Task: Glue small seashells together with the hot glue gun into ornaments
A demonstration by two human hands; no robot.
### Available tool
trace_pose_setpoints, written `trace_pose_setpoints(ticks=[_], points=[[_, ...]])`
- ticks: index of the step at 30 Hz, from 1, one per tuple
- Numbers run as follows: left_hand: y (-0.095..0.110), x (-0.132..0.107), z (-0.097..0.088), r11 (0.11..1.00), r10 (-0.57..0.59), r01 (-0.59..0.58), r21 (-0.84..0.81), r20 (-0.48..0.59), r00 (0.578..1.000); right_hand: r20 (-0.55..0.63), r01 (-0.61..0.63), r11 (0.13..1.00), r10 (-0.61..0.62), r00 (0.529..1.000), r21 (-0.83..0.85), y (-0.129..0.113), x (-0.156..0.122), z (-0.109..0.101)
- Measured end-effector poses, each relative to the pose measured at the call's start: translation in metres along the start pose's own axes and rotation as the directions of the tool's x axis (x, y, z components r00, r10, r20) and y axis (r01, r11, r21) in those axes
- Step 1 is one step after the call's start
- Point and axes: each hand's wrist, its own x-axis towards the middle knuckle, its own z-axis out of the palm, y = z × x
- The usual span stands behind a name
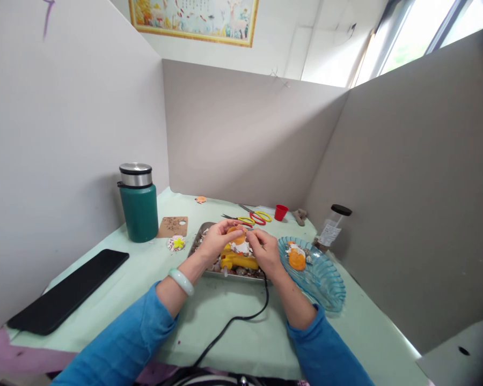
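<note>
My left hand (217, 241) and my right hand (263, 251) meet over a metal tray (196, 241) filled with small shells. Between their pinched fingertips sits a small orange shell piece (237, 234) with something white under it. A yellow glue gun (237, 261) lies in the tray just below my hands, its black cord (233, 321) running toward me. A pale green bangle circles my left wrist. Both sleeves are blue.
A blue glass shell-shaped dish (322, 276) with orange and white shells sits right of the tray. A green flask (138, 203), a black tablet (66, 292), a brown card (173, 227), scissors (251, 218), a red cup (280, 212) and a clear jar (332, 228) stand around. Grey partitions wall the table.
</note>
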Motion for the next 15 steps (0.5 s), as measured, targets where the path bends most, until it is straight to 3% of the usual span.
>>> trace_pose_setpoints(ticks=[5,15], points=[[-0.0014,0.001,-0.0033,0.997,-0.026,0.019,0.071,0.095,0.995,-0.008,-0.031,1.0,0.031,0.999,0.006,0.003,-0.0005,0.0014],[0.0063,-0.0023,0.0004,0.989,-0.079,0.063,0.135,0.115,0.99,-0.004,-0.043,0.998,0.043,0.999,0.038,0.0011,0.0001,0.0]])
